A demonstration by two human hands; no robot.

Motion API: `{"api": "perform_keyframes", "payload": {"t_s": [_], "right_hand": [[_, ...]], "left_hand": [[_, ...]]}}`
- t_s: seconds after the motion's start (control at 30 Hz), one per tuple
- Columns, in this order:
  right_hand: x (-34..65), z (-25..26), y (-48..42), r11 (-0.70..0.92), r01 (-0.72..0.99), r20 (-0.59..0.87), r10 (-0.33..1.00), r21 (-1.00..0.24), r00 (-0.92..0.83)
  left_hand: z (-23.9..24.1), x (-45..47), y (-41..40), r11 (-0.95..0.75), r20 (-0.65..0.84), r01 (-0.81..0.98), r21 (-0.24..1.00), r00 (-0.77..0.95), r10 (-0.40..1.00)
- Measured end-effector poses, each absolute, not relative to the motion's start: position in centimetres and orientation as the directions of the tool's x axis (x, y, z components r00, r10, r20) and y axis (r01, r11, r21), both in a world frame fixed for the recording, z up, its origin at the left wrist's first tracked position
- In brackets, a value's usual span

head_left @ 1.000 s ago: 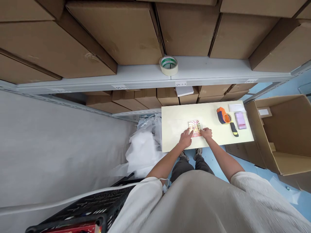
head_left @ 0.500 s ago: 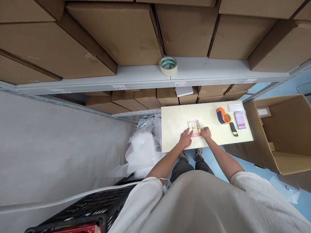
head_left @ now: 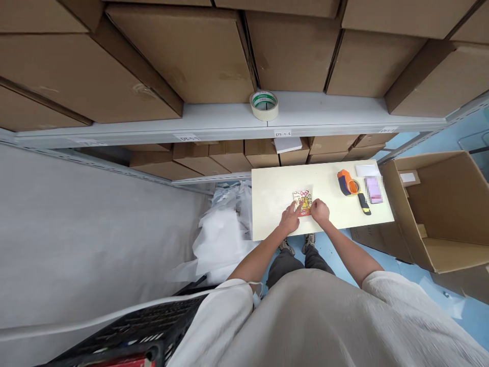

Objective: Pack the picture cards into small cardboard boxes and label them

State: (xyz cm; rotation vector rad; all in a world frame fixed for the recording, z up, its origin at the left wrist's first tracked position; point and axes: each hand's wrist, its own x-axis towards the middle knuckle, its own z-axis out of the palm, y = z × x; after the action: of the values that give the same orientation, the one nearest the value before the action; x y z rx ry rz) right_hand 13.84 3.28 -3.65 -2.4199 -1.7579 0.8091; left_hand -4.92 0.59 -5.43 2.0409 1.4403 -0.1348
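Note:
A small, flat, colourful printed packet (head_left: pixel 304 195) lies on the pale tabletop (head_left: pixel 273 196), with what looks like clear film at its top edge. My left hand (head_left: pixel 290 219) rests over its lower left side, fingers spread and pressing on it. At the packet's right edge, my right hand (head_left: pixel 320 210) is closed with the fingers curled in. Whatever those fingers pinch is hidden. Further right on the table are an orange tape dispenser (head_left: pixel 347 182) and a black and yellow utility knife (head_left: pixel 364 204).
A pixelated purple item (head_left: pixel 373 189) and a white sheet (head_left: pixel 365 171) occupy the table's right end. An open carton (head_left: pixel 451 199) stands beyond it. White plastic wrapping (head_left: pixel 221 239) is heaped left. A tape roll (head_left: pixel 264 105) sits on the box-filled shelf (head_left: pixel 324 109). A black crate (head_left: pixel 153 316) is lower left.
My right hand has drawn slightly closer to the packet, its fingers more curled. The packet's print shows more plainly, with less glare. My left hand keeps pressing on it.

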Motion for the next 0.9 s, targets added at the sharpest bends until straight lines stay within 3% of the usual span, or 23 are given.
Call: {"api": "perform_keyframes", "payload": {"t_s": [0.27,0.63,0.9], "right_hand": [[10.6,-2.4,3.0,-0.105,0.975,-0.351,0.936,-0.194,0.031],[8.7,-2.1,2.9,0.051,0.987,-0.367,0.924,-0.153,-0.105],[8.0,-3.2,1.9,0.081,0.986,-0.420,0.897,-0.143,-0.135]], "left_hand": [[-5.6,-6.0,0.3,-0.173,-0.431,0.883,0.437,0.375,0.821],[-5.5,-7.9,-0.3,-0.158,-0.422,0.896,0.414,0.343,0.839],[-6.1,-8.5,-0.6,-0.161,-0.393,0.856,0.491,0.382,0.837]]}}
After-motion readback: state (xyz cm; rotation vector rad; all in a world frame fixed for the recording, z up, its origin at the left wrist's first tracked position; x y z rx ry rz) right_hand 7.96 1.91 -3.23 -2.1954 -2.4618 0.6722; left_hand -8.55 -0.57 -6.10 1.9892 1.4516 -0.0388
